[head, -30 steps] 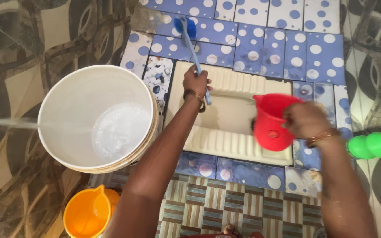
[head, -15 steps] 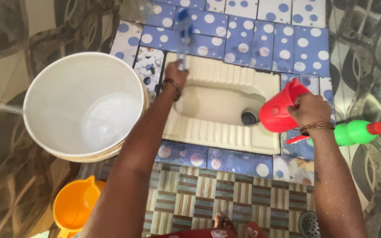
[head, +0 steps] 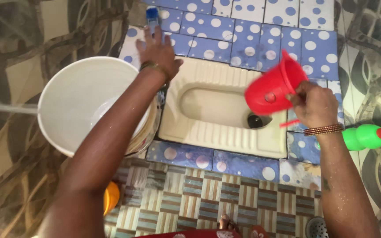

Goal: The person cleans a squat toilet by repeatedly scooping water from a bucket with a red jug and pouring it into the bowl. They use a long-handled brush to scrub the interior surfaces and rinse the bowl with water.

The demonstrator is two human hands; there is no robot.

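Red mug (head: 273, 88) tilted over squat pan (head: 219, 119), gripped by right hand (head: 314, 103).

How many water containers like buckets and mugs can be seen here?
3: a large white bucket left of the squat toilet pan, a red mug in the right hand above the pan, and an orange mug mostly hidden behind the left arm.

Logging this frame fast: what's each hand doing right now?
Left hand: closed on the brush handle, beside the white bucket.
Right hand: closed on the red mug, tilted over the squat pan.
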